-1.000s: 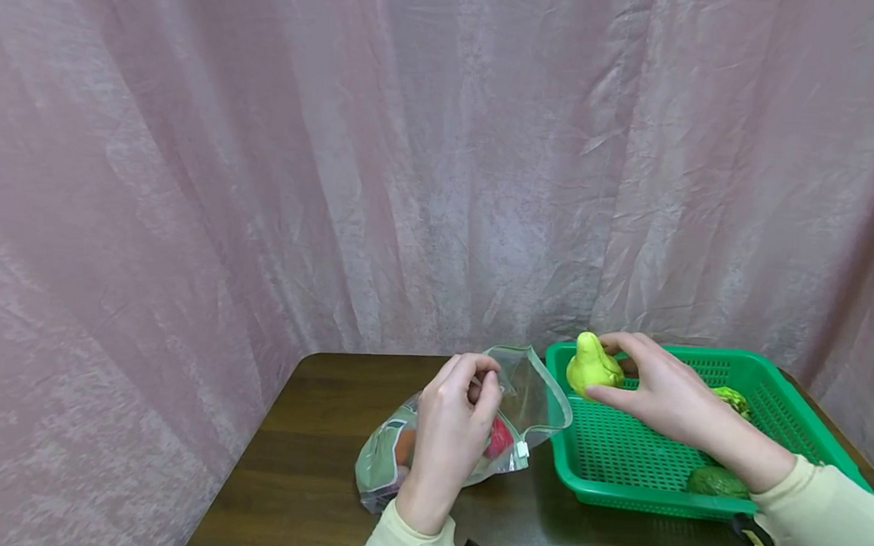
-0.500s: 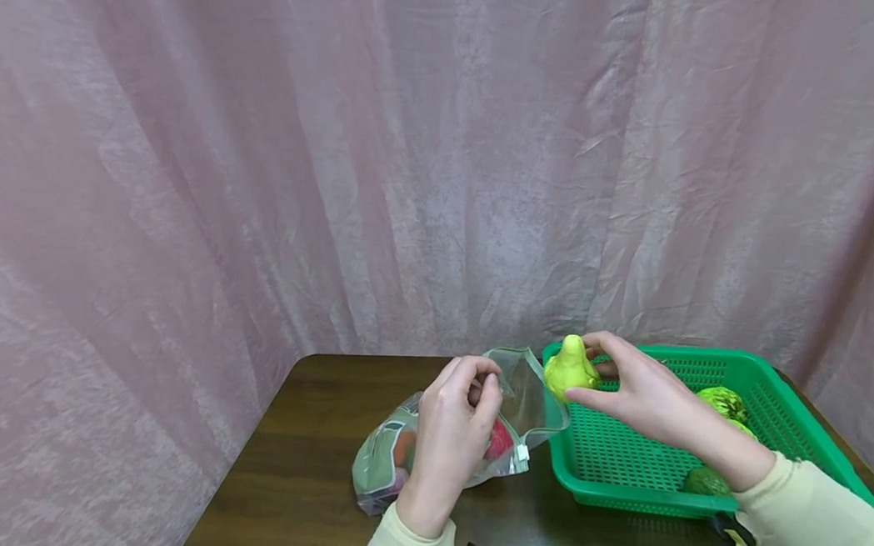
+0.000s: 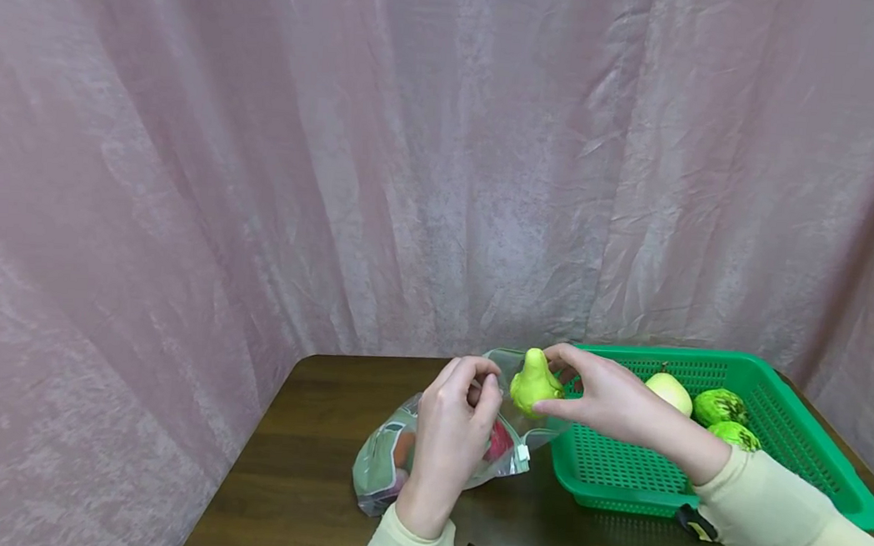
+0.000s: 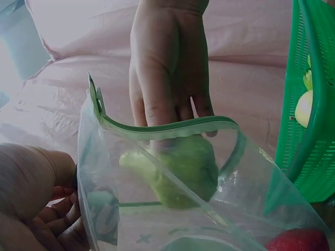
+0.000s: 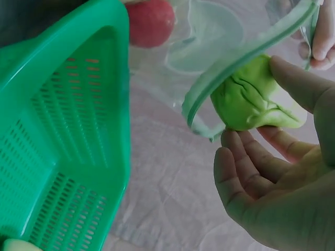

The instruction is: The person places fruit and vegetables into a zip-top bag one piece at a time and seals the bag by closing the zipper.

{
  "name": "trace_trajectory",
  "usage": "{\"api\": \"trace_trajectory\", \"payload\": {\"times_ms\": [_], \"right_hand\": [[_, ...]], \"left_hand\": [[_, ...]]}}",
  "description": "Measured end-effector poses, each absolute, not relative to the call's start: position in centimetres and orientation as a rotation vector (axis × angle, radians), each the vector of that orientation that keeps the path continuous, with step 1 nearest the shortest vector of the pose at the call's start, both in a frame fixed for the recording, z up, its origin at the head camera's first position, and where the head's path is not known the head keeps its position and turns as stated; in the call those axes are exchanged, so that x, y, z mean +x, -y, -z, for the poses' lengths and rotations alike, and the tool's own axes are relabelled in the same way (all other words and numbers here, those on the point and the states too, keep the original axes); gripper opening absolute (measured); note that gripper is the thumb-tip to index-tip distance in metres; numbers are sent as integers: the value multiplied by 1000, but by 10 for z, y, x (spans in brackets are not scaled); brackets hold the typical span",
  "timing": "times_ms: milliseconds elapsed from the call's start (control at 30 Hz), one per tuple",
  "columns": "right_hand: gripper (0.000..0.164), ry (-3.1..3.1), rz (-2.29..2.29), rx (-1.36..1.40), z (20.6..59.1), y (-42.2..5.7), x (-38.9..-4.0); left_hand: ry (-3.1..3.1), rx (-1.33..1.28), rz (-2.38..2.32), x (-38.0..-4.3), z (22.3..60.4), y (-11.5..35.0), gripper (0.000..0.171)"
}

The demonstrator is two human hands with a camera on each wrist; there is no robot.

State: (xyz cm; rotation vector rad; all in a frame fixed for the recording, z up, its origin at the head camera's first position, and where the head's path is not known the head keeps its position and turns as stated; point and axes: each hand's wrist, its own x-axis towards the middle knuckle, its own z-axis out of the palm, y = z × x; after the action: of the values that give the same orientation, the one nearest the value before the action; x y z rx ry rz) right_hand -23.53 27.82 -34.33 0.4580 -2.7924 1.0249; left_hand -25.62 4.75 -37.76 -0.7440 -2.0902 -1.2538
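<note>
A yellow-green vegetable [image 3: 534, 385], narrow at one end with leaf-like folds at the other, is held by my right hand [image 3: 605, 398], thumb on one side and fingers on the other. It is at the mouth of a clear zip bag [image 4: 104, 172] with a green edge and a white slider; in the left wrist view the bag's film overlaps the vegetable [image 4: 188, 172]. My left hand [image 3: 448, 432] pinches the bag's edge. Inside the bag show a red round item [image 5: 151, 23] and an orange one [image 3: 404, 449]; the left hand hides part of the bag.
Right of the bag a green perforated basket [image 3: 597, 487] stands on the dark wooden table [image 3: 281, 481]. It holds a pale yellow pear [image 3: 668, 393] and mottled green produce [image 3: 720, 407]. A pinkish curtain [image 3: 442, 181] hangs behind the table.
My right hand has moved left with the vegetable, from above the basket to the bag's mouth, uncovering the pear and green produce. The left hand has stayed in place.
</note>
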Motion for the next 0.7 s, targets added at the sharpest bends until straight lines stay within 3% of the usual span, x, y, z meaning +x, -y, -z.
{"api": "trace_trajectory", "payload": {"times_ms": [167,433,700], "right_hand": [[58,2875,-982,505,345,-266,-241],[41,2932,-965,589,343,-251,-250],[38,2889,-850,460,344,-273,-242]], "left_hand": [[2085,-745,1264,-257,378,-47,6],[2077,-757,1270,-258,378,-46,7],[2082,-745,1278,-258,380,-46,10]]}}
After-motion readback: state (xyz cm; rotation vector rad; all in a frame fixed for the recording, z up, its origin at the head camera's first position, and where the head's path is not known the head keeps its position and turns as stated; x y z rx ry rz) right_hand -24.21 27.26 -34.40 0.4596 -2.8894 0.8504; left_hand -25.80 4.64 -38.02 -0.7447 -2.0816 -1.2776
